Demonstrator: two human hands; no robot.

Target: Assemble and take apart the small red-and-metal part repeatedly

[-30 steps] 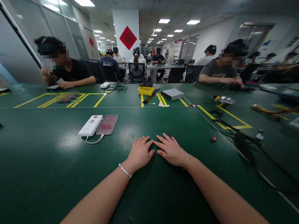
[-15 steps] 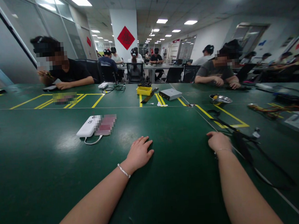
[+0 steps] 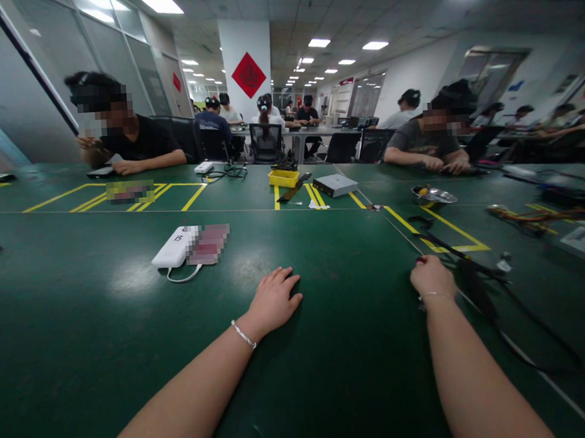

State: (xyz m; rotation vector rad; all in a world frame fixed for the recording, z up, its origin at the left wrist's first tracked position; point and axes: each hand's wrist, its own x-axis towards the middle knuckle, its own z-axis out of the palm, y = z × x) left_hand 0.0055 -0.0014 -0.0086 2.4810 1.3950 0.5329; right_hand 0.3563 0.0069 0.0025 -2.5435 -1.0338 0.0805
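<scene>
My left hand [image 3: 277, 299] lies palm down on the green table [image 3: 332, 350], its fingers spread and nothing in them. To the right, my right hand [image 3: 433, 277] is closed, fingers curled under, resting at the table surface. A small dark red spot shows by its fingertips; whether it is a held object cannot be made out. Just right of this hand run a black strap or cable [image 3: 472, 286] and its loops. Beyond my left hand, a white power bank [image 3: 175, 247] is joined by a short white cable [image 3: 184, 278] to a pixelated, phone-shaped thing [image 3: 209, 243].
Across the table are a yellow tray [image 3: 283, 178], a grey box [image 3: 335, 185], a shiny metal dish [image 3: 434, 196] and bundled coloured wires [image 3: 523, 219]. Yellow tape [image 3: 462, 248] marks the surface. Two people sit opposite, one at left [image 3: 142, 146], one at right [image 3: 418, 147].
My right hand has curled its fingers in from a more extended pose, and a dark red spot now shows there. My left hand stays put. The view has shifted slightly.
</scene>
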